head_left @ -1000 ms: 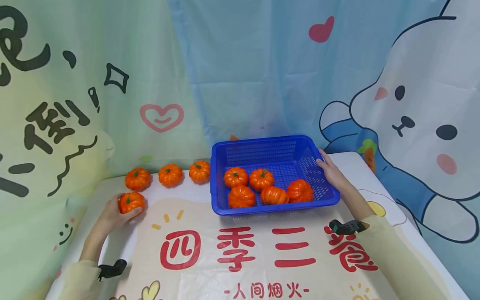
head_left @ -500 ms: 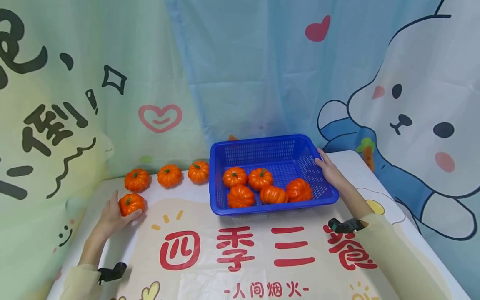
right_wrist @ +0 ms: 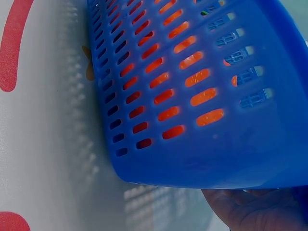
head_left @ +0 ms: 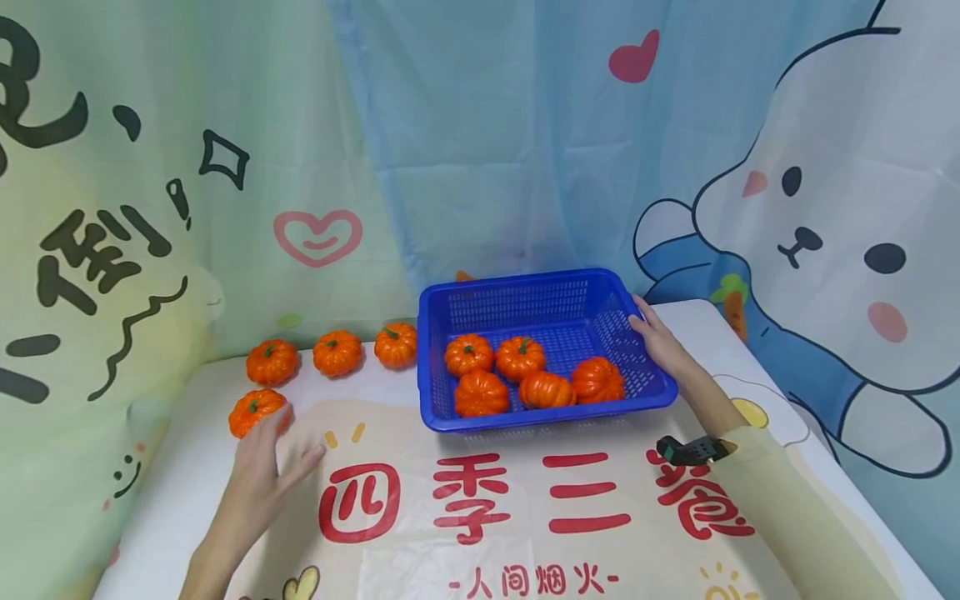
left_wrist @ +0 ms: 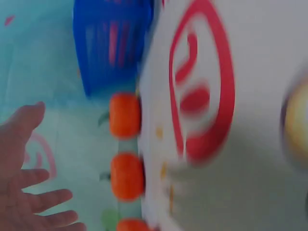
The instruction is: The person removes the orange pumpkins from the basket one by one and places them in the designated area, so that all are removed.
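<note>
Left hand (head_left: 264, 462), round the near pumpkin (head_left: 251, 410) half a second ago, now off it and nearer the wearer, fingers spread. Pumpkin sits on the table (head_left: 176, 454); fingers overlap it, contact unclear. Right hand (head_left: 660, 337) grips the basket (head_left: 551, 419) as before, fingertips hidden. Left wrist view blurred.

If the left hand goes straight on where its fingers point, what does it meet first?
Likely the nearest pumpkin; the left hand overlaps its edge in the head view, but could pass above it.
</note>
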Motion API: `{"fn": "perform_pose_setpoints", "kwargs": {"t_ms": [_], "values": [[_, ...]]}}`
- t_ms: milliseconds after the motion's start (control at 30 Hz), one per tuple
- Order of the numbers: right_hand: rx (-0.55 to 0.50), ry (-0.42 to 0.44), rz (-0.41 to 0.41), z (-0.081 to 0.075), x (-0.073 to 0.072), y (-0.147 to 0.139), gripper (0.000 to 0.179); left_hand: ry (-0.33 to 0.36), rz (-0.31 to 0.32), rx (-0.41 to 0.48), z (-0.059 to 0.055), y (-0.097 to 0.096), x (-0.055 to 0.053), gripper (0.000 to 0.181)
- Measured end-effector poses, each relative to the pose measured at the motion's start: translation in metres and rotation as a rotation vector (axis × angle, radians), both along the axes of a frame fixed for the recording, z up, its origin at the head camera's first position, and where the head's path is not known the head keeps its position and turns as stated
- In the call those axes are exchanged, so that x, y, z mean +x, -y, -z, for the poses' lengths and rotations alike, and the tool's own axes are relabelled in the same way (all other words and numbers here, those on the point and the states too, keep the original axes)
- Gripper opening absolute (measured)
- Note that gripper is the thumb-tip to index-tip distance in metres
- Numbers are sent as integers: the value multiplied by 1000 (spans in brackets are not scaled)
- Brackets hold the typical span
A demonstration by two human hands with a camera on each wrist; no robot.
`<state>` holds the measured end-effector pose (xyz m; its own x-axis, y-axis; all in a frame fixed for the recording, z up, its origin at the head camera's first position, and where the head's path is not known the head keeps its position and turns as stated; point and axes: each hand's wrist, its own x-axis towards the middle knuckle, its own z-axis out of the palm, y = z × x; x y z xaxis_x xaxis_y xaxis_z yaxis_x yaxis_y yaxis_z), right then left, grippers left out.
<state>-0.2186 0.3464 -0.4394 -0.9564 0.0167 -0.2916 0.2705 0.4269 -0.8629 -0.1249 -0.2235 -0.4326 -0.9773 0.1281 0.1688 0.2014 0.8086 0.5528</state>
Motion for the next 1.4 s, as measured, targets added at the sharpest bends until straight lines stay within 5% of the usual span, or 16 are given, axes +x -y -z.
{"fn": "perform_pose_setpoints", "kwargs": {"t_ms": [167,433,700,867,1033,1233,1400], "values": [[14,-15,1,12,-5,-8,61,66,95,51,4,-28,8,76],[-4,-22,0,12,-4,-9,62,162,199,83,5,-58,3,73],[3,-34,-1,11,-4,-12,61,135,420,103,-27,-101,-16,69],[-1,-25,5,12,-5,-14,61,166,619,88,-58,-144,-50,65],[-9,-21,7,12,-3,-14,60,195,742,-18,-79,-200,-105,56],[-5,-30,0,9,0,-8,62,274,830,-245,-73,-254,-170,56],[-8,-38,-1,8,-1,-6,63,398,883,-383,-58,-278,-196,60]]}}
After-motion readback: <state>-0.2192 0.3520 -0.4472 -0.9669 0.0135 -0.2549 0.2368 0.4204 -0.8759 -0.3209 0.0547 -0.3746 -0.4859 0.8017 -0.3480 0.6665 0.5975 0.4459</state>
